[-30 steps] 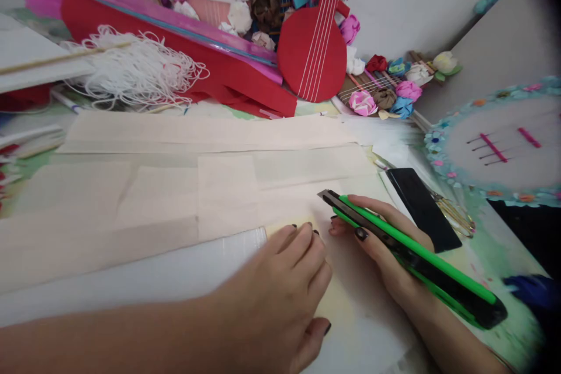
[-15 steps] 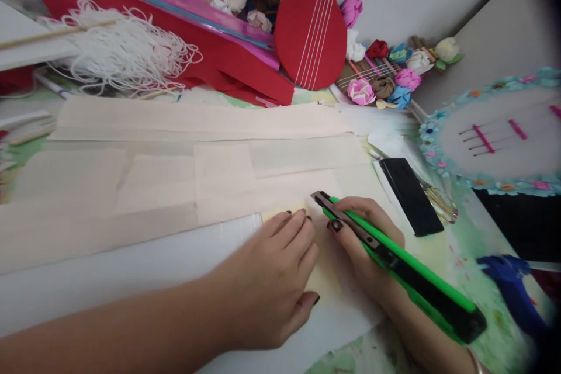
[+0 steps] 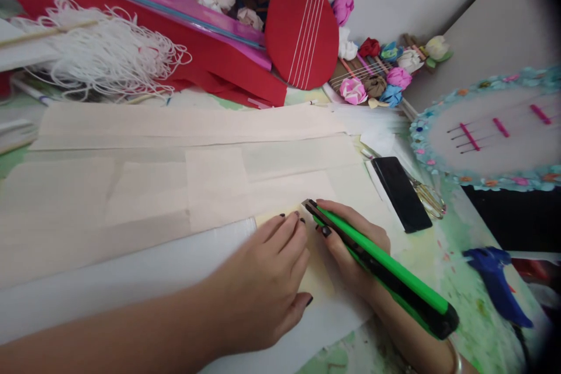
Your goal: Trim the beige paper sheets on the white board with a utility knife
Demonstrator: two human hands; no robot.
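My left hand (image 3: 267,280) lies palm down with its fingers stretched forward and the thumb out to the side. Its fingertips press on a pale yellow piece (image 3: 322,269), mostly covered by my hands, on the white sheet (image 3: 144,280). In my right hand (image 3: 357,245) is a green and black utility knife (image 3: 385,257), gripped near its front. The short blade shows, its tip just beyond my left fingertips; whether it touches the surface I cannot tell. Beyond both hands spread cream paper strips (image 3: 219,181), some overlapping.
Right of my hands lie a black phone (image 3: 401,194), gold-handled scissors (image 3: 429,200) and a blue glue gun (image 3: 499,286). White string (image 3: 114,52) is heaped at the back left. A red paper instrument (image 3: 302,35) and paper flowers (image 3: 372,82) stand at the back.
The utility knife has come slightly nearer my left fingertips and rolled, showing more of its green side. My left hand stays on the pale piece. The whole view has shifted a little.
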